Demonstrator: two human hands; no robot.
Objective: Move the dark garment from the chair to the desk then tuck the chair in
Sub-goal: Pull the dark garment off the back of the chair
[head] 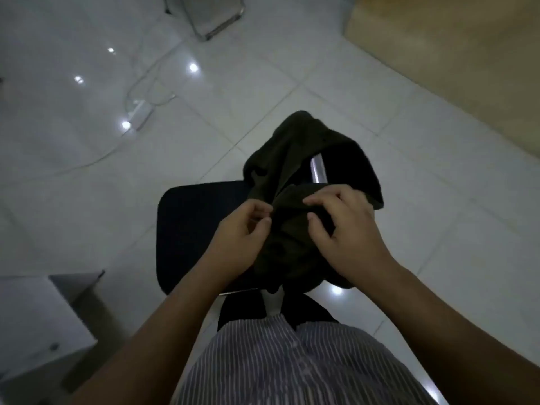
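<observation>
- A dark garment (292,176) of soft, matte, dark olive cloth is seen bunched into loose folds, draped over the right part of the chair (190,229) and spilling past its far edge.
- The chair seat is shown as a flat, dark, rounded-corner pad; a short length of shiny metal tube (318,169) is exposed through a gap in the folds.
- The floor (409,171) is made up of large, glossy, pale tiles, on which small bright spots of light are reflected.
- A pale wooden surface (453,39) is seen at the upper right, well apart from the chair; whether it is the desk cannot be told.
- A white cable (140,106) is laid in curves across the tiles at the upper left, and a chrome frame (216,21) is visible at the top edge.
- The left hand (242,226) is held with curled fingers, thumb and fingertips pinched on a fold at the garment's middle.
- The right hand (344,226) is laid on top of the cloth, its fingers bent and closed over a gathered bunch.
- Both forearms are bare and extended forward and down from a striped shirt (292,361).
</observation>
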